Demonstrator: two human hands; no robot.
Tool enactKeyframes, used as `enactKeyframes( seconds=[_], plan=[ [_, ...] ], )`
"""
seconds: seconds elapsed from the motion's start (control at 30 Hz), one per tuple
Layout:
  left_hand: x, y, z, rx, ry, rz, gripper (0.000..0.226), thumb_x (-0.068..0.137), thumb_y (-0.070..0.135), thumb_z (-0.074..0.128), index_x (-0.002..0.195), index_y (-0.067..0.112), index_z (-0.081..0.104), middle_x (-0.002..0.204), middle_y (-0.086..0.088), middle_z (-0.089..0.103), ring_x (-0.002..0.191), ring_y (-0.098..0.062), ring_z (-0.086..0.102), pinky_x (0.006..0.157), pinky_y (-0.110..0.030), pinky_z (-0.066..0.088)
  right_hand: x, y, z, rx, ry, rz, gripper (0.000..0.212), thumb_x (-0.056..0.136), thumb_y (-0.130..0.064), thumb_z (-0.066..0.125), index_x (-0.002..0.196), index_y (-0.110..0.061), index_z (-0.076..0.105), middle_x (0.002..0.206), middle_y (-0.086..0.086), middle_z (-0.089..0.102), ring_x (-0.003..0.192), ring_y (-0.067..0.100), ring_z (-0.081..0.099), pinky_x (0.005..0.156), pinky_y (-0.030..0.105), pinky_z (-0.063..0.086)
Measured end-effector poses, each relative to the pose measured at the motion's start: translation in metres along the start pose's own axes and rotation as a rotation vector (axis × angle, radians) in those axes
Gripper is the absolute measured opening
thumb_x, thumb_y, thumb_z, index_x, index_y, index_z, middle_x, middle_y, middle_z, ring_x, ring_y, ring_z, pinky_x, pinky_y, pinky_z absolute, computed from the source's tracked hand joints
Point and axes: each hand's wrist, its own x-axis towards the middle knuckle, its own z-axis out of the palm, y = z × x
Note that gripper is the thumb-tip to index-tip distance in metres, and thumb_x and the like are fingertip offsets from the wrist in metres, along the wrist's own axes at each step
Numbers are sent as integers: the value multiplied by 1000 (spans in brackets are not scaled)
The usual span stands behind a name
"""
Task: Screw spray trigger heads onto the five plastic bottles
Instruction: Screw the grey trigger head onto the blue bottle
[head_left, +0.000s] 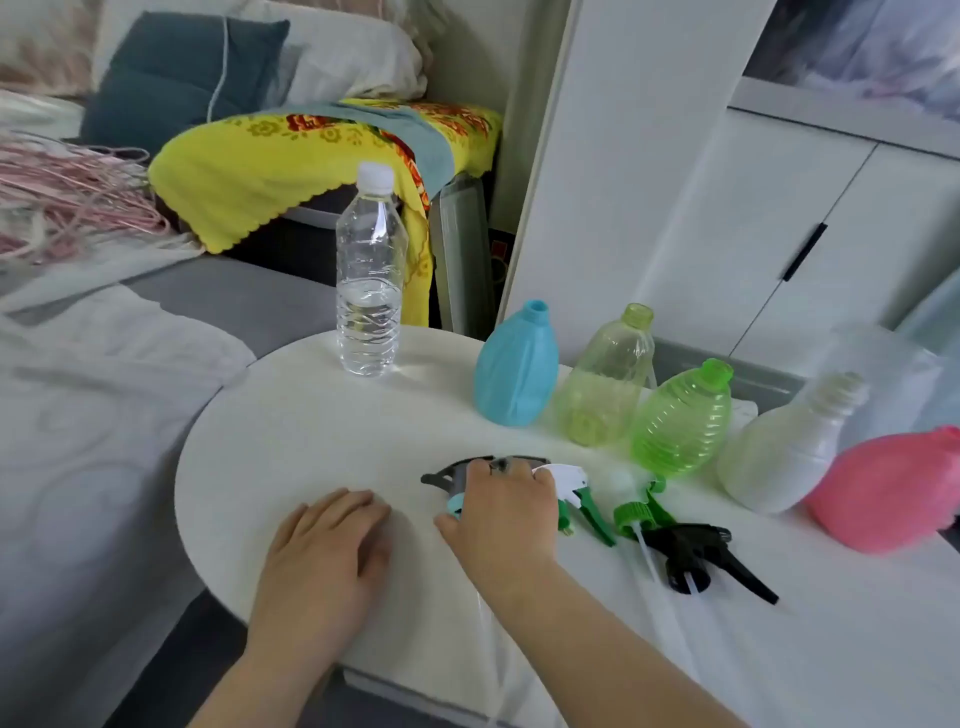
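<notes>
Curling over the grey trigger head, the right hand clamps its fingers on the body, thumb beside the teal collar. Only the head's dark tip pokes out at ten o'clock of the knuckles. The left hand lies flat on the white worktop, fingers straight and close together. At three to four o'clock of the right hand lie a white-and-green trigger head, a green trigger head and a black trigger head. From twelve to three o'clock stand open-necked bottles: blue bottle, yellow-green bottle, green ribbed bottle, white bottle, pink bottle.
</notes>
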Motion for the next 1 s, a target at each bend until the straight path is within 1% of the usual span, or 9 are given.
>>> enactKeyframes(
  seconds=[0.17, 0.3, 0.43, 0.5, 0.6, 0.7, 0.77, 0.87, 1.0],
  plan=[
    [3, -4, 1, -32, 57, 33, 34, 86, 27, 50, 120, 26, 53, 136, 9, 47, 131, -12, 34, 110, -29, 15, 0, 10, -12, 530, 81, 162, 32, 80, -37, 53, 106, -18, 57, 101, 4, 65, 103, 24, 51, 87, 33, 34],
    [2, -6, -1, -85, 72, 42, 32, 84, 19, 54, 116, 24, 56, 132, 7, 51, 129, -14, 37, 109, -29, 17, -8, 17, -28, 1191, 18, 235, 1, 80, -23, 61, 80, -22, 60, 79, -2, 62, 80, 14, 57, 65, 19, 43],
    [2, -8, -3, -124, 37, 49, 31, 83, 16, 55, 112, 25, 58, 130, 7, 52, 128, -13, 38, 109, -29, 16, -16, 33, -41, 1602, -70, 237, 9, 86, -15, 54, 85, -17, 63, 59, -12, 62, 56, 1, 55, 54, 12, 43],
    [1, -6, -5, -154, 16, 30, 29, 82, 15, 56, 110, 24, 59, 126, 5, 55, 126, -15, 40, 109, -30, 19, -21, 49, -47, 1851, -44, 256, 10, 86, -11, 51, 92, -9, 60, 62, -4, 60, 44, 1, 51, 46, 13, 42],
    [3, 1, -9, -258, 11, -18, 27, 82, 15, 58, 109, 19, 60, 122, -3, 59, 120, -21, 46, 107, -35, 26, -34, 80, -56, 2128, 60, 274, 10, 79, -10, 52, 85, -8, 59, 74, 4, 62, 46, 5, 57, 48, 15, 48],
    [12, 18, -7, -407, 28, -28, 32, 82, 14, 58, 115, 17, 55, 122, -3, 58, 114, -18, 49, 95, -27, 32, -48, 117, -63, 2263, 246, 252, 17, 69, -14, 54, 71, -7, 69, 69, 2, 70, 55, 8, 64, 58, 16, 54],
    [25, 34, -2, -442, 19, 1, 41, 82, 17, 59, 122, 19, 48, 124, -1, 55, 111, -12, 47, 91, -24, 31, -57, 137, -63, 2248, 322, 250, 18, 75, -13, 50, 78, -7, 66, 69, -2, 72, 60, 7, 66, 62, 16, 55],
    [53, 61, 4, -484, 35, 37, 59, 79, 19, 63, 131, 20, 35, 135, -2, 43, 117, -14, 43, 95, -25, 29, -66, 159, -55, 2209, 368, 243, 17, 74, -13, 49, 87, -9, 58, 72, -4, 73, 66, 7, 68, 67, 17, 56],
    [94, 87, 14, -503, 98, 51, 81, 71, 26, 71, 137, 18, 23, 146, -5, 28, 131, -20, 32, 108, -36, 28, -73, 177, -34, 2213, 400, 250, 14, 66, -12, 50, 81, -11, 52, 78, 0, 75, 74, 11, 70, 67, 22, 57]
  ],
)
